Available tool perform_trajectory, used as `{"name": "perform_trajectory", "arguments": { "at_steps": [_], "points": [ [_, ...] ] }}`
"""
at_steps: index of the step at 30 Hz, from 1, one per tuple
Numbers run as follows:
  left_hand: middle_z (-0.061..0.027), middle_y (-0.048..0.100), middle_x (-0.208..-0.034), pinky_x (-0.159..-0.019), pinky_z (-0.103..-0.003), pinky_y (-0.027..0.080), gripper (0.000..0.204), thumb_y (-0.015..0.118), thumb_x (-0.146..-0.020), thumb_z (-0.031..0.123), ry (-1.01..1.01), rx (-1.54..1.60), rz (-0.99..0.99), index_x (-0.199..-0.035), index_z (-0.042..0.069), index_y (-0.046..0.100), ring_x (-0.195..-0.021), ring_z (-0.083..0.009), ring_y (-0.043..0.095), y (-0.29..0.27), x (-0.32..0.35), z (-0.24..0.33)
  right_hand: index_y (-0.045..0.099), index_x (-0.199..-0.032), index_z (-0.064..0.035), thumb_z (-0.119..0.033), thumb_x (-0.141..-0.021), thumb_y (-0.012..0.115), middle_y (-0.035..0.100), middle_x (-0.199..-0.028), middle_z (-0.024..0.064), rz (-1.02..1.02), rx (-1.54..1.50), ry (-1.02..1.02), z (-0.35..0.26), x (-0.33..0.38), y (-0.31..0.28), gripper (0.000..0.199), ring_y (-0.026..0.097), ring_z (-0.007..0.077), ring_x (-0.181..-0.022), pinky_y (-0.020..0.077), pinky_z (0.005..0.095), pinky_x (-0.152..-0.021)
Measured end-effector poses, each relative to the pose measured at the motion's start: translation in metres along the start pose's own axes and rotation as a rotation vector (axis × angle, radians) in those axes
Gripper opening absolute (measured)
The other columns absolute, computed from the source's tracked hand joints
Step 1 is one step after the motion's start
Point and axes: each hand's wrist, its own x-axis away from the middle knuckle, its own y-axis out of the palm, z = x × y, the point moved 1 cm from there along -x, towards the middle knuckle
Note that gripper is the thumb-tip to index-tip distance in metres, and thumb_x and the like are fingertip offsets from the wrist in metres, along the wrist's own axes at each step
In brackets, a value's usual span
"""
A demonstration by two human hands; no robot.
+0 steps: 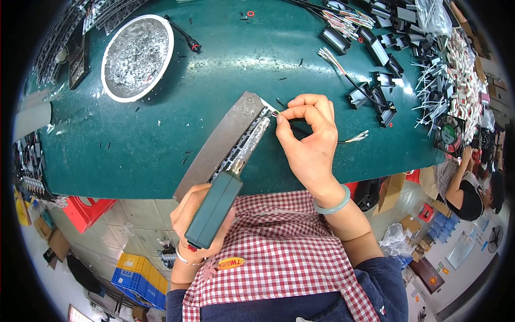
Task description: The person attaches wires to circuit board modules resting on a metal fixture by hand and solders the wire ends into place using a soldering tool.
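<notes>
My left hand (pixel 198 228) is wrapped round the boxy dark green handle of a soldering iron (pixel 215 209), whose silvery, crusted shaft points up and to the right. Along its left lies a long grey bar (pixel 222 137), with a narrow strip of small dark parts (pixel 241 142) between bar and shaft. At the bar's far end, my right hand (pixel 311 137) pinches thin wires (pixel 274 113) between thumb and forefinger, close to the iron's tip. A dark cable (pixel 301 129) runs behind the right hand, and its bare white wire ends (pixel 358 137) stick out to the right.
A white-rimmed bowl (pixel 105 61) of silvery flakes stands far left. Black housings (pixel 378 96) and cables with stripped ends (pixel 348 24) lie far right, beside a heap of white-and-red connectors (pixel 464 75). A small fan (pixel 449 133) sits at the right edge. Another person (pixel 466 188) works beyond it.
</notes>
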Motion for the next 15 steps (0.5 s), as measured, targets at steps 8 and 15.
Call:
{"name": "perform_trajectory", "arguments": {
  "at_steps": [8,15],
  "points": [
    [-0.0185,0.066,-0.087,-0.066,-0.031,0.053,0.024,0.076,-0.069,0.0,-0.005,-0.013,-0.01,-0.088,-0.006,0.064,-0.074,-0.0278,0.068,0.0024,-0.0026,0.0005,0.064,-0.075,-0.001,0.005,-0.068,0.072,0.06,-0.093,0.0087,0.001,0.01,0.0,-0.0008,-0.0007,-0.0001,0.012,0.055,0.0249,-0.088,0.0462,0.0347,-0.076],
    [-0.0151,0.062,-0.083,-0.062,-0.033,0.047,0.022,0.074,-0.071,0.006,-0.054,0.038,0.048,-0.089,-0.005,0.067,-0.069,-0.0279,0.062,0.0076,0.0003,-0.001,0.063,-0.075,-0.0012,0.005,-0.067,0.072,0.06,-0.093,0.0092,0.004,0.019,-0.012,-0.0001,-0.0004,0.002,0.013,0.055,0.0255,-0.088,0.0463,0.0352,-0.076]
  ]
}}
